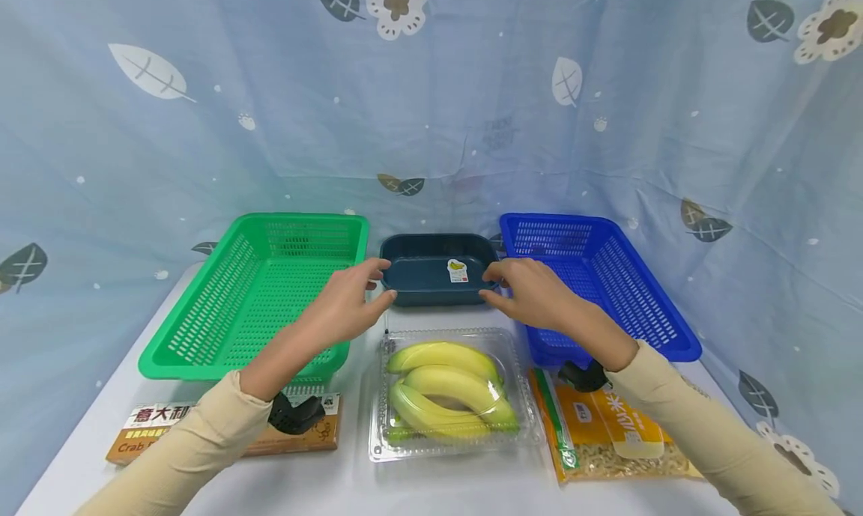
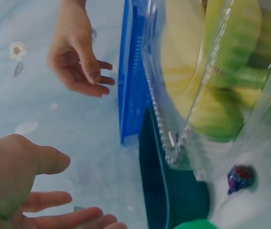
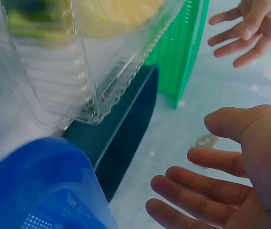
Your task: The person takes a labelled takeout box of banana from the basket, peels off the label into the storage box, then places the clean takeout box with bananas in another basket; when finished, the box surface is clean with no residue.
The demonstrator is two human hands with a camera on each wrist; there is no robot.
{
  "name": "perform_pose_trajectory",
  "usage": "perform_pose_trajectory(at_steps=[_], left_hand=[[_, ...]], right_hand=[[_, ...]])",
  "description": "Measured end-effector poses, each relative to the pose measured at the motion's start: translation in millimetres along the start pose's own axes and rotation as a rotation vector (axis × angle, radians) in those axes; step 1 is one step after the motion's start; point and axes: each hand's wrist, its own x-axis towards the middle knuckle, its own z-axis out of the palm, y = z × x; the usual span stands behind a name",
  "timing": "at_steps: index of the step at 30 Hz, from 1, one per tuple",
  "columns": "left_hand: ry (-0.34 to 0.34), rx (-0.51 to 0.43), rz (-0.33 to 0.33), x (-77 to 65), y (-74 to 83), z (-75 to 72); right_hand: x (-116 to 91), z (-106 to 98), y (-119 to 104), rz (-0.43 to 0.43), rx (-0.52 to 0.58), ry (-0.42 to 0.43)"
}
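My left hand [image 1: 347, 299] hovers by the left end of a dark teal tray [image 1: 431, 297], thumb and fingers spread, holding nothing. My right hand [image 1: 536, 291] is at the tray's right end in the same way, also holding nothing. Both wrist views show the hands apart from the tray, with fingers loosely extended. A sticker [image 1: 457, 271] with a banana picture lies inside the tray. In front of it is a clear plastic box [image 1: 522, 396] with several yellow-green bananas [image 1: 448, 389] inside.
A green basket [image 1: 252, 291] stands left, a blue basket [image 1: 610, 276] right. A brown box [image 1: 297, 437] lies under the left forearm, an orange food packet [image 1: 573, 433] under the right. The left wrist view shows a small purple-red object [image 2: 241, 178]. Patterned blue cloth [image 1: 431, 126] hangs behind.
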Motion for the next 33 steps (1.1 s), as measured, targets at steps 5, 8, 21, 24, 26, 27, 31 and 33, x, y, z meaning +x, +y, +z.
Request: perform_pose_trajectory(at_steps=[5, 8, 21, 24, 26, 27, 31, 33], left_hand=[[0.024, -0.014, 0.046, -17.7, 0.1, 4.9], [0.032, -0.017, 0.054, -30.1, 3.3, 9.1], [0.019, -0.027, -0.042, -70.3, 7.3, 24.6], [0.017, -0.028, -0.044, -74.1, 5.5, 29.9], [0.022, -0.018, -0.036, -76.2, 4.8, 34.8], [0.026, -0.012, -0.031, -77.4, 4.7, 37.7], [0.008, -0.011, -0.044, -82.0, 5.8, 49.9], [-0.016, -0.026, -0.061, -84.0, 6.7, 54.9]], right_hand=[[-18, -1, -7, -0.012, 0.024, 0.045], [-30, -1, -13, -0.023, 0.024, 0.072], [-74, 10, -28, 0.036, 0.063, 0.1], [-83, 12, -31, 0.063, 0.071, 0.101], [-89, 14, -33, 0.087, 0.083, 0.105], [-93, 15, -34, 0.102, 0.094, 0.105], [-106, 20, -39, 0.172, 0.144, 0.089], [-113, 23, -41, 0.204, 0.157, 0.079]])
